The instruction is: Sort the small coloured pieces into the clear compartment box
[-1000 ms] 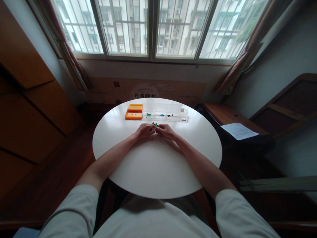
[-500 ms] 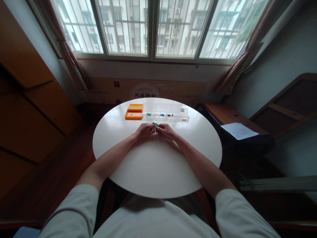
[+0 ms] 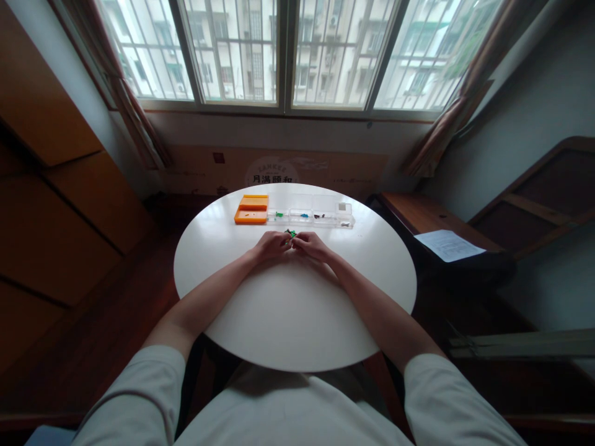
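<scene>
My left hand (image 3: 272, 246) and my right hand (image 3: 310, 246) rest side by side on the round white table (image 3: 288, 310), fingertips meeting. Both are closed in a pinch on a small green piece (image 3: 290, 233) held between them; its exact shape is too small to make out. Just beyond the hands lies a row of clear plastic compartments (image 3: 310, 217) with tiny green, blue and dark bits inside, and an orange box (image 3: 251, 210) stands open at the row's left end.
A wooden side table (image 3: 418, 214) with a sheet of paper (image 3: 447, 244) stands to the right. A window with curtains fills the far wall. Wooden cabinets line the left side.
</scene>
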Tool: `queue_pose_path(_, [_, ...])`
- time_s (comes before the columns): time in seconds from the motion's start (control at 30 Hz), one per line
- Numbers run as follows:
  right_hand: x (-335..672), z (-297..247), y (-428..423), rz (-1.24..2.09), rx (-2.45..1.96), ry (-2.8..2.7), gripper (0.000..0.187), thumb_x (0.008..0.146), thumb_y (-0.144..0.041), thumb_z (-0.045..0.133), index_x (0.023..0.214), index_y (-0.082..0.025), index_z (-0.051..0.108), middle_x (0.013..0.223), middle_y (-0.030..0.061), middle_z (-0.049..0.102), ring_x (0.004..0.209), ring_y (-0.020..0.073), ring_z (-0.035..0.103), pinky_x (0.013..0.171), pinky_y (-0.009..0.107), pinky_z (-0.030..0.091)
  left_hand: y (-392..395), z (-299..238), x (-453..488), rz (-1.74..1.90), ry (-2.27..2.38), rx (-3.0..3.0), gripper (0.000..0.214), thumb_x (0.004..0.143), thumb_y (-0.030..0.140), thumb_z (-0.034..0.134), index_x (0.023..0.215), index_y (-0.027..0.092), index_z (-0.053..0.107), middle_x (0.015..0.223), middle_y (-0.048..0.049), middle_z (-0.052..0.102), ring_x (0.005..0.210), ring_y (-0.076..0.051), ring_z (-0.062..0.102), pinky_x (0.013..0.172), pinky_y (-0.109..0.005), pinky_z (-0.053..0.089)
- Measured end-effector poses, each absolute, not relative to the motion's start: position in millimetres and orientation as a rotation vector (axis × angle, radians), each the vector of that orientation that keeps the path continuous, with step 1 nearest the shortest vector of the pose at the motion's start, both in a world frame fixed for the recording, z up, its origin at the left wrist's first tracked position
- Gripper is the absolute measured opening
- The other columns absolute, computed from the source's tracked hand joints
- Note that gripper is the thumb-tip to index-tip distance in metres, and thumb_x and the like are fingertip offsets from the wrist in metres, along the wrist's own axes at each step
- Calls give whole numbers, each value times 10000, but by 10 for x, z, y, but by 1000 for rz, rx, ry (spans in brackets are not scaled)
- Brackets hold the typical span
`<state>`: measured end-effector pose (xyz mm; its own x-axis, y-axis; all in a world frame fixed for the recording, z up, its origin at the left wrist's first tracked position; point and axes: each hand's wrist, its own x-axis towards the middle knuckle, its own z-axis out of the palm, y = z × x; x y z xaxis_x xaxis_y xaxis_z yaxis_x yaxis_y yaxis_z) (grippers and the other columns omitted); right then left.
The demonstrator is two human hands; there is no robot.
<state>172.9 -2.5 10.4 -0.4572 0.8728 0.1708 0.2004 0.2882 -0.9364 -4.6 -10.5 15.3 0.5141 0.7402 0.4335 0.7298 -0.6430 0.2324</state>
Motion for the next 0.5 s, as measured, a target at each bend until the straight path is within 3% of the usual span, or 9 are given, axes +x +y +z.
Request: queue_pose_path(0.5, [1722, 141, -54, 1213, -973, -1823, 332, 704, -449, 579, 709, -118, 610, 636, 25, 591, 556, 95, 491, 526, 218, 391, -99, 145, -51, 806, 1317, 2704, 241, 810, 318, 453, 799, 184, 654, 617, -7, 609, 533, -105, 504, 531, -206, 310])
